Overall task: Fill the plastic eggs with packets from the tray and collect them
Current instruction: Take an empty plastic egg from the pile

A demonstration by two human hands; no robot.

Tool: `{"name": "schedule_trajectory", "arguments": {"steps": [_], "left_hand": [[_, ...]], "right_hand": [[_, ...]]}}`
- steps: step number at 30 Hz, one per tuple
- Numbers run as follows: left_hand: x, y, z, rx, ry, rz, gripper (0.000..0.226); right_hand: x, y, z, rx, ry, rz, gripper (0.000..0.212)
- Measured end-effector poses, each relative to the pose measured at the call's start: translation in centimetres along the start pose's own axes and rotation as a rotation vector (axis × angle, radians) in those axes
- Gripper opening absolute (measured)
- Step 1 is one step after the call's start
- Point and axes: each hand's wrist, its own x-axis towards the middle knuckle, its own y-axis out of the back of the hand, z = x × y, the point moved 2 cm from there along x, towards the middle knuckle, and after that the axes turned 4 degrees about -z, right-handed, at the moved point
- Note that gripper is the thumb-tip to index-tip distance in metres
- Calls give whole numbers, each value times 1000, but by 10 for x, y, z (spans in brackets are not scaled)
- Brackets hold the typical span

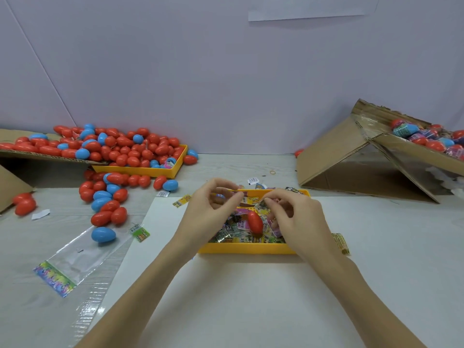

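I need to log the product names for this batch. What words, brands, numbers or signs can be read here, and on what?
None can be read with confidence.
Yellow packet held above the tray: dark print, too blurred to read.
Packets in the tray: barcodes and print, too small.
Header of the clear bag: colourful lettering, illegible.
White packets behind the tray: barcodes only, unreadable.

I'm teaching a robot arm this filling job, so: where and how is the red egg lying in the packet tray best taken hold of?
Grip the red egg across its narrow middle, coming from above. It lies on its side on loose packets in the yellow tray, its long axis running away from the camera, so its left and right flanks are probably the easiest to pinch. Both hands hover close beside it.
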Motion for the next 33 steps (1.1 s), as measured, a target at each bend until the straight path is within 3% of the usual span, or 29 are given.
{"name": "schedule_trajectory", "arguments": {"steps": [4, 7, 12, 17, 19, 22, 26, 33], "left_hand": [[-8, -12, -2, 612, -346, -195, 26], [-11, -20, -5, 742, -416, -285, 32], [-9, -18, -2, 624, -408, -260, 25], [-11, -17, 8, 486, -441, -21, 20], [-9, -12, 9, 311, -349, 21, 21], [-4, -7, 7, -95, -127, -58, 20], [-3, -6, 6, -516, 123, -161, 35], [-5, -5, 8, -427, 97, -178, 37]], "right_hand": [[1, -2, -2, 0, -6, -22, 15], [1, -1, -2, 11, -38, -20, 7], [1, 3, 2, 41, -92, -15, 25], [1, 4, 2, -14, -63, 47, 6], [0, 4, 0, -44, -32, 48, 12], [-1, 0, -2, -87, 28, 18, 21], [0, -1, -4, -43, 12, 29, 14], [1, 7, -2, 479, -182, 0, 16]]}}
